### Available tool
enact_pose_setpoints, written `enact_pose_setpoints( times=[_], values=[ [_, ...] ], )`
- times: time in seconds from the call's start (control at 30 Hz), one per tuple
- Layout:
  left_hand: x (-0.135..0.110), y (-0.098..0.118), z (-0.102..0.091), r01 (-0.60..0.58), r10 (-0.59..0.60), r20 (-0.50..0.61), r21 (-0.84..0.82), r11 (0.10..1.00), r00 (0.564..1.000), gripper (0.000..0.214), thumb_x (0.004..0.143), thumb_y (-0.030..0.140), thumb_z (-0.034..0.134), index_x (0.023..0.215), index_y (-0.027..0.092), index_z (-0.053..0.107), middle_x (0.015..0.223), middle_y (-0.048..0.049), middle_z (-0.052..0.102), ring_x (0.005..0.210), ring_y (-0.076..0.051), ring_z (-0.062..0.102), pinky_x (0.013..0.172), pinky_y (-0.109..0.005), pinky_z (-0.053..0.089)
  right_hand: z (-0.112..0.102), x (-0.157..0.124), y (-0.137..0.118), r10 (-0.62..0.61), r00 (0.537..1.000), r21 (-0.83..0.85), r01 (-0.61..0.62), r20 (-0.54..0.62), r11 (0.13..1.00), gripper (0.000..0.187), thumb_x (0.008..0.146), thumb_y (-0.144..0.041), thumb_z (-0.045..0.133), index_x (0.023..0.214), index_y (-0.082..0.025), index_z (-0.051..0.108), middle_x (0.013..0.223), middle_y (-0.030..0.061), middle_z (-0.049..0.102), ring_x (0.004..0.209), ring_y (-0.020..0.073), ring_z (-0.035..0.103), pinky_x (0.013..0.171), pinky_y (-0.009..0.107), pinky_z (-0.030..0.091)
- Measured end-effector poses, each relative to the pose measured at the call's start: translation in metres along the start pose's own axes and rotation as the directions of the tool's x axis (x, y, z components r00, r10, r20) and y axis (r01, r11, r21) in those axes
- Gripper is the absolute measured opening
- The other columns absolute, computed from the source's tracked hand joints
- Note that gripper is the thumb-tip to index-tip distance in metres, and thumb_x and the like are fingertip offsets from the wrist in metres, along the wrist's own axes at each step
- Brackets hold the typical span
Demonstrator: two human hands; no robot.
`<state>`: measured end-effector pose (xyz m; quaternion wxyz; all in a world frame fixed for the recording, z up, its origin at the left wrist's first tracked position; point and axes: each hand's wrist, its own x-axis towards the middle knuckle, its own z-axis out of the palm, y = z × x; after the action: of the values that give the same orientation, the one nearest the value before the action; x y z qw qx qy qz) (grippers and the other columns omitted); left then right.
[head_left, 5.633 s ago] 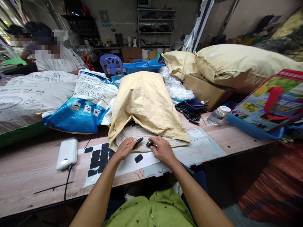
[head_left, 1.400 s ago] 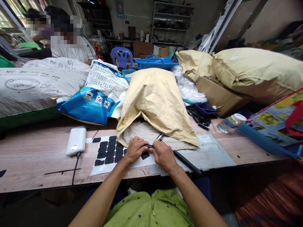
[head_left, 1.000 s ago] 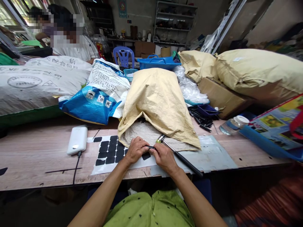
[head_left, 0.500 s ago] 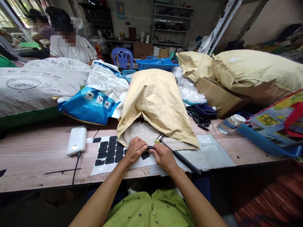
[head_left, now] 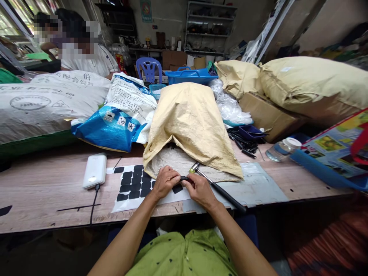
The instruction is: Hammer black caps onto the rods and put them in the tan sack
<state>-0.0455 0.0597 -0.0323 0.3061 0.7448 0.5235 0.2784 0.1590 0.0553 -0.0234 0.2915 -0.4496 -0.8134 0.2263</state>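
Between my two hands is a short black rod-like piece [head_left: 184, 178], its exact kind too small to make out. My left hand [head_left: 165, 182] pinches its left end, and my right hand [head_left: 200, 190] grips the right end. Beneath and left of my hands lies a white sheet of black stickers [head_left: 134, 184], rounded squares in rows; one black sticker [head_left: 177, 188] shows just below the rod. Beside my right hand rests a hammer [head_left: 225, 194] with a yellow-tipped head and black handle. Right behind my hands gapes the mouth of a beige woven sack [head_left: 189, 119].
A white power bank [head_left: 94, 171] with a cable is at left. Behind it lie a blue-white sack [head_left: 115, 119] and a white sack [head_left: 51, 103]. To the right are black parts [head_left: 244, 143], a bottle [head_left: 283, 149] and a blue tray [head_left: 322, 172]. A person [head_left: 86, 57] sits at the back left.
Both hands stay close together on the black piece, with barely any finger movement. The whole view has shifted very slightly.
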Motion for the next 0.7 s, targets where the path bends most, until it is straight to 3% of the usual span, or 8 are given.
enact_pose_setpoints(
  times=[0.2, 0.27, 0.33, 0.4, 0.47, 0.53, 0.7],
  values=[
    [-0.003, 0.002, -0.002, -0.021, 0.020, -0.032, -0.031, 0.999, 0.999, 0.027, 0.086, 0.047, 0.065, 0.095, 0.025, 0.076, 0.092, -0.0040, 0.073, 0.100, -0.026, 0.057, 0.098, -0.042, 0.037, -0.006, -0.002, -0.007, 0.015, 1.000, 0.153, -0.016, 0.005, 0.988, 0.013, 0.094, -0.031, 0.062, 0.098, -0.020, 0.067, 0.079, 0.0007, 0.063, 0.070, 0.0156, 0.055, 0.067, 0.026, 0.042],
    [-0.004, 0.004, -0.004, -0.030, 0.027, -0.050, -0.067, 0.997, 0.998, 0.029, 0.086, 0.048, 0.065, 0.100, 0.024, 0.076, 0.093, -0.0044, 0.073, 0.098, -0.026, 0.057, 0.096, -0.040, 0.039, -0.019, -0.007, -0.013, 0.063, 0.998, 0.196, -0.063, 0.005, 0.979, 0.010, 0.092, -0.029, 0.063, 0.095, -0.020, 0.067, 0.078, 0.0001, 0.062, 0.069, 0.0150, 0.054, 0.066, 0.026, 0.041],
    [-0.005, 0.006, -0.004, -0.032, 0.023, -0.088, -0.103, 0.994, 0.996, 0.030, 0.088, 0.047, 0.063, 0.103, 0.024, 0.075, 0.091, -0.0046, 0.073, 0.096, -0.025, 0.058, 0.093, -0.038, 0.041, -0.040, -0.019, -0.018, 0.144, 0.986, 0.262, -0.162, 0.086, 0.951, 0.008, 0.087, -0.028, 0.066, 0.091, -0.020, 0.066, 0.071, -0.0025, 0.057, 0.064, 0.0134, 0.050, 0.061, 0.024, 0.038],
    [-0.006, 0.007, -0.004, -0.034, 0.019, -0.125, -0.115, 0.993, 0.992, 0.028, 0.090, 0.045, 0.062, 0.101, 0.023, 0.076, 0.088, -0.0046, 0.072, 0.093, -0.024, 0.059, 0.091, -0.037, 0.042, -0.060, -0.037, -0.019, 0.153, 0.932, 0.328, -0.265, 0.329, 0.907, 0.007, 0.086, -0.028, 0.066, 0.088, -0.021, 0.067, 0.067, -0.0040, 0.054, 0.062, 0.0125, 0.048, 0.057, 0.022, 0.035],
    [-0.006, 0.008, -0.003, -0.036, 0.022, -0.135, -0.102, 0.994, 0.991, 0.026, 0.089, 0.044, 0.063, 0.096, 0.023, 0.076, 0.084, -0.0041, 0.071, 0.091, -0.023, 0.059, 0.089, -0.037, 0.042, -0.071, -0.062, -0.015, 0.133, 0.824, 0.308, -0.349, 0.551, 0.885, 0.007, 0.084, -0.027, 0.067, 0.086, -0.020, 0.069, 0.066, -0.0040, 0.056, 0.061, 0.0119, 0.047, 0.055, 0.022, 0.032],
    [-0.005, 0.009, -0.001, -0.033, 0.023, -0.127, -0.079, 0.996, 0.992, 0.023, 0.088, 0.043, 0.066, 0.093, 0.023, 0.077, 0.080, -0.0035, 0.071, 0.089, -0.023, 0.059, 0.088, -0.037, 0.042, -0.066, -0.088, -0.004, 0.196, 0.747, 0.193, -0.400, 0.636, 0.896, 0.007, 0.081, -0.025, 0.068, 0.085, -0.020, 0.071, 0.066, -0.0032, 0.058, 0.061, 0.0124, 0.049, 0.053, 0.021, 0.031],
    [-0.003, 0.010, 0.001, -0.010, 0.007, -0.115, -0.021, 1.000, 0.993, 0.019, 0.087, 0.041, 0.069, 0.087, 0.024, 0.077, 0.078, -0.0025, 0.072, 0.087, -0.023, 0.059, 0.090, -0.038, 0.041, -0.013, -0.135, 0.034, 0.471, 0.791, -0.086, -0.478, 0.390, 0.874, 0.019, 0.087, -0.029, 0.062, 0.095, -0.018, 0.075, 0.081, 0.0073, 0.073, 0.077, 0.0230, 0.066, 0.065, 0.028, 0.044]
  ],
)
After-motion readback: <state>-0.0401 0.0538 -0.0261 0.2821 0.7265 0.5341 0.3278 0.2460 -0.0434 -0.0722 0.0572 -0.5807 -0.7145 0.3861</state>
